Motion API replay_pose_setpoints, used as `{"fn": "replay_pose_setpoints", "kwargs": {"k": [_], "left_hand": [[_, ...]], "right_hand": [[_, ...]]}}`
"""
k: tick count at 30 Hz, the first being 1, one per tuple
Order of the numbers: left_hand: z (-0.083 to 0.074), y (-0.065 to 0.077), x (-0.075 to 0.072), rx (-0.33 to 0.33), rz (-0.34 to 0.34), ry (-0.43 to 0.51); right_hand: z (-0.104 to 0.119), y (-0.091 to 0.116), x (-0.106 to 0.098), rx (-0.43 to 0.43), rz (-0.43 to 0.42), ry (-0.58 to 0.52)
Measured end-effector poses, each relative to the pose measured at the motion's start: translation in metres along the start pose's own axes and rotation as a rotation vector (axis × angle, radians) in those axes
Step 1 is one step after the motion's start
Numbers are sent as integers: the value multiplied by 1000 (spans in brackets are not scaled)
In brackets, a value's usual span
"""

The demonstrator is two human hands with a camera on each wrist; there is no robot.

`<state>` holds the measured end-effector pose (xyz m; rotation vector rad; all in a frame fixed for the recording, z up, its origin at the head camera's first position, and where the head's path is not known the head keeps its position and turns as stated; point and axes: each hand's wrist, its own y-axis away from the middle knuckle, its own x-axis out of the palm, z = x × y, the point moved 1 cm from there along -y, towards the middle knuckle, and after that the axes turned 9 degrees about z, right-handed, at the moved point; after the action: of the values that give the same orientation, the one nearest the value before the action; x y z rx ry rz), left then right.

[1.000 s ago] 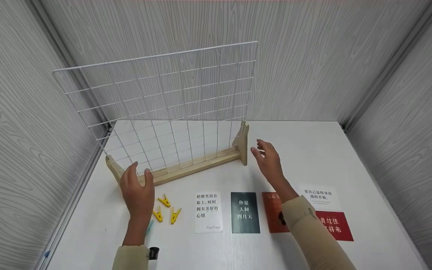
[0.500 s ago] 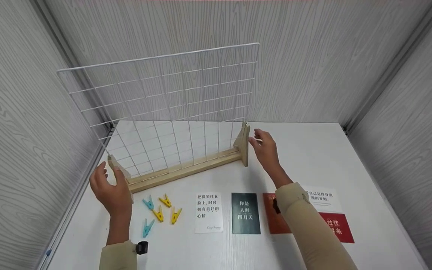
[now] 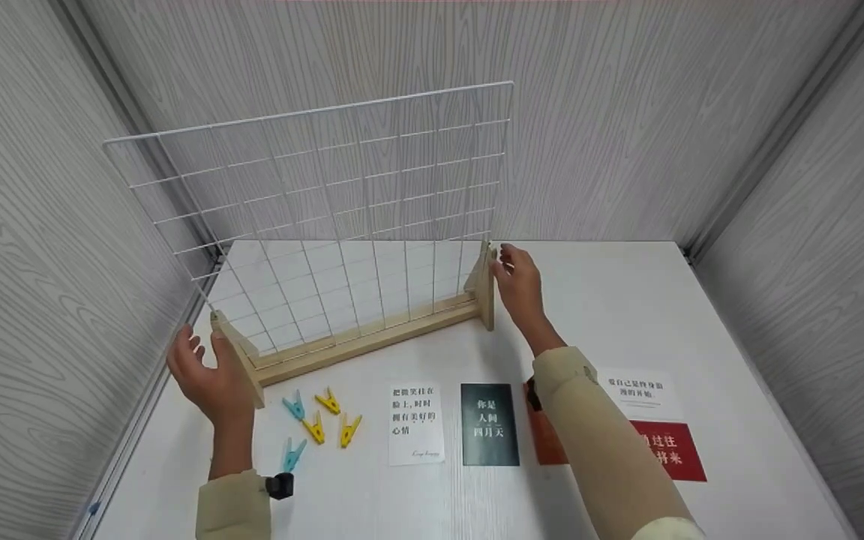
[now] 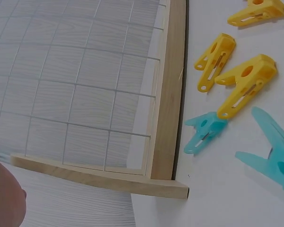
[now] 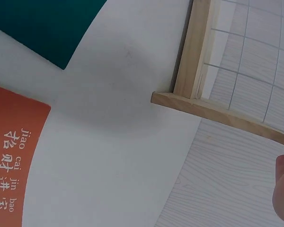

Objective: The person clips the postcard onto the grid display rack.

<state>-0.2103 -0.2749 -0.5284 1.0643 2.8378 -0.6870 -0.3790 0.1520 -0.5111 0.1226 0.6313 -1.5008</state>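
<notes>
A white wire grid panel (image 3: pixel 312 112) stands upright in a wooden base (image 3: pixel 372 345), set at a slant on the table. At its left end board (image 3: pixel 241 367) is my left hand (image 3: pixel 203 375), fingers loosely bent, thumb close along the board. My right hand (image 3: pixel 520 289) is beside the right end board (image 3: pixel 486 296), its fingertips right at the board's upper edge. Below that board, in the right wrist view, show a few fingers (image 5: pixel 283 166). Part of the left hand (image 4: pixel 4 194) appears at the left wrist view's edge, apart from the wood.
Several clothespins lie before the base, yellow (image 3: pixel 328 400) and light blue (image 3: pixel 294 406). Rightward on the table are a white card (image 3: pixel 415 446), a dark green card (image 3: pixel 490 450), an orange-red card (image 3: pixel 548 442) partly under the right sleeve, another white card (image 3: pixel 638 409) and a red card (image 3: pixel 687 450).
My left hand has moved left from in front of the base to outside its left end, uncovering the light blue clothespins. The right hand has come up and left to the right end board.
</notes>
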Motion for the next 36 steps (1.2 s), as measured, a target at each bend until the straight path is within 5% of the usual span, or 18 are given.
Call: {"fn": "replay_pose_setpoints", "kwargs": {"k": [13, 24, 36], "left_hand": [[5, -6, 6, 2, 80, 72], [7, -10, 9, -58, 72, 91], [3, -12, 7, -65, 33, 43]], "right_hand": [[10, -8, 9, 65, -47, 1], [8, -9, 11, 122, -82, -54], [9, -9, 10, 91, -81, 18]]}}
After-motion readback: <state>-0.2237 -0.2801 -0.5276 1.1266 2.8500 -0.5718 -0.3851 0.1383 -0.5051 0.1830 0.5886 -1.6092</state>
